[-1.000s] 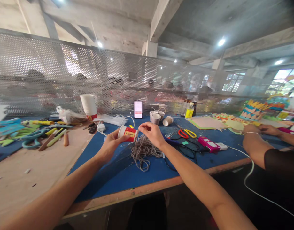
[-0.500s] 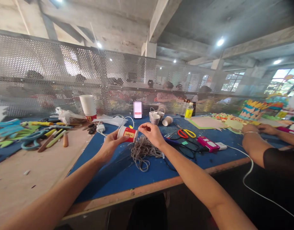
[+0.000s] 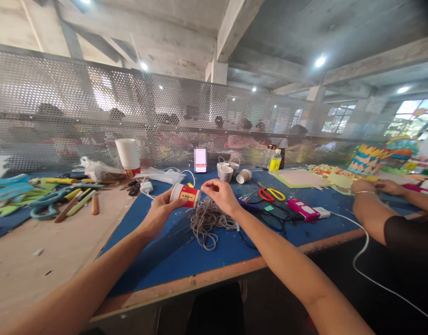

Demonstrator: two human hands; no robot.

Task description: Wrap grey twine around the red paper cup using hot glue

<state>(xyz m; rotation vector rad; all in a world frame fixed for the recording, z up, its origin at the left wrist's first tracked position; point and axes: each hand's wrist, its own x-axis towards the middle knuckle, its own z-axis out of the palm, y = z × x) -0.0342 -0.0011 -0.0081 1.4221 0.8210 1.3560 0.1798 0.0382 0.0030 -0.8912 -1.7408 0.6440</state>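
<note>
A paper cup, white with a red and yellow printed band, lies sideways in my left hand, whose fingers wrap round it. At the cup's right end, my right hand is closed in a pinch. Whatever sits between its fingertips is too small to make out. Below and behind the right hand spreads a loose heap of grey cord on the blue table mat. Farther back are several cord-covered cups, one of them a cup tipped on its side.
Scissors with red and yellow handles and a pink box lie to the right, near a co-worker's arms. A stack of paper cups, blue scissors and tools stand left. A lit phone is at the back.
Almost nothing differs. My left hand still holds the cup and my right hand stays pinched at its end.
</note>
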